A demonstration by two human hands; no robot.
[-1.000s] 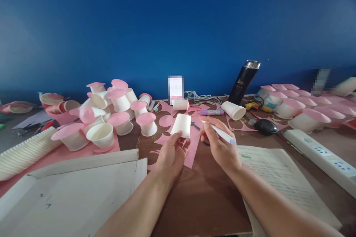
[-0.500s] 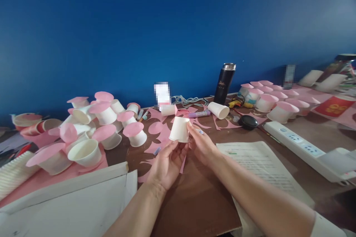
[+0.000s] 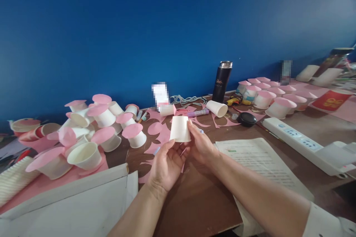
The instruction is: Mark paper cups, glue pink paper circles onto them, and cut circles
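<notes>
A plain white paper cup [image 3: 179, 129] is held upside down over the desk, its wide rim downward. My left hand [image 3: 168, 163] supports it from below, thumb at the rim and fingers curled under it. On the cup's right side my right hand [image 3: 203, 142] grips with thumb and fingers; some of those fingers are hidden behind the cup. Pink paper scraps [image 3: 156, 128] with rounded cut-outs lie just beyond the hands. Behind the cup are a purple marker [image 3: 197, 113] and another white paper cup [image 3: 217, 108] on its side.
Several cups with pink paper discs [image 3: 132, 130] crowd the left; more capped cups [image 3: 264, 99] stand at the right. A black flask [image 3: 222, 82], a black round object [image 3: 247, 119], a white power strip [image 3: 299, 144], a printed booklet [image 3: 258, 166] and a white board [image 3: 69, 203] surround the hands.
The cup in my hands has turned slightly from a tilt to nearly straight. Both hands keep hold of it, and the view has shifted a little.
</notes>
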